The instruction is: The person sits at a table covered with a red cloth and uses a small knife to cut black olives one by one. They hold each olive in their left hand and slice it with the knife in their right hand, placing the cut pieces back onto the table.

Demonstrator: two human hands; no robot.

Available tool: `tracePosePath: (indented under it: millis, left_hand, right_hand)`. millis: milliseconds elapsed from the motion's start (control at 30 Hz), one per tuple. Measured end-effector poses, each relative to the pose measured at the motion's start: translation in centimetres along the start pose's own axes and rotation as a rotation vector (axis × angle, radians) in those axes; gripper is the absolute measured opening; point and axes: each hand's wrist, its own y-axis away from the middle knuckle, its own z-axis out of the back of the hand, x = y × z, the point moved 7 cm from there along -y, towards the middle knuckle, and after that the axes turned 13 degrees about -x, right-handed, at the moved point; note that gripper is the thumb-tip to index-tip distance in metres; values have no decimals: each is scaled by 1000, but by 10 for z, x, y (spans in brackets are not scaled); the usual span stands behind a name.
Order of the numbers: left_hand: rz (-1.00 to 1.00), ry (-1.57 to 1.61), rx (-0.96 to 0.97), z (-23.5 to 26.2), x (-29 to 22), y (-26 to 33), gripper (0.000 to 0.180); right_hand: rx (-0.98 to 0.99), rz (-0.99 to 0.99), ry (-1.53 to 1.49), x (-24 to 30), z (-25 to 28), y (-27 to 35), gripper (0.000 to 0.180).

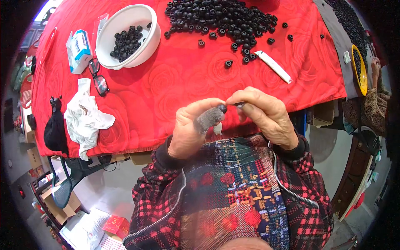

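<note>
1. Left hand (196, 125) is up just in front of the chest, near the edge of the red table (175, 83). Thumb + forefinger are pinched nearly closed on a tiny black ring piece (222, 108). One finger wears a grey fabric cot (208, 118).
2. Right hand (264, 114) meets it tip to tip, fingers pinched tight on a thin dark tool or pin (240, 104). Can't tell exactly what it is, too small.
3. Handling guess: the ring looks v. light, prob rubber or plastic, smooth and round, so it'd squirt out of a loose pinch. I'd say grip it by the outer rim w/ fingertips only and keep the hole clear.
4. Doesn't look fragile imo, but it's easy to drop and it'd roll off.
5. Rest of the stock: big loose pile of black rings (221, 18) at the far side of the table, a few strays nearer, more in the white bowl (146, 46) to the left.
6. Other stuff: white tube (273, 66) right of the pile, glasses (98, 77), small blue/white box (79, 50), crumpled white cloth (85, 116) on the left. Another person's hand by a yellow bowl (361, 79) at far right.
</note>
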Motion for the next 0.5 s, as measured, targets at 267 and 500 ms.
tracePosePath:
  millis: [267,500]
  left_hand:
    - [3,-71,-12,1,-1,-4,29]
    - [-57,-47,23,-1,-3,-8,27]
  right_hand:
    - [-196,198,242,-1,-5,-3,17]
    - [-210,202,316,-3,-4,-8,16]
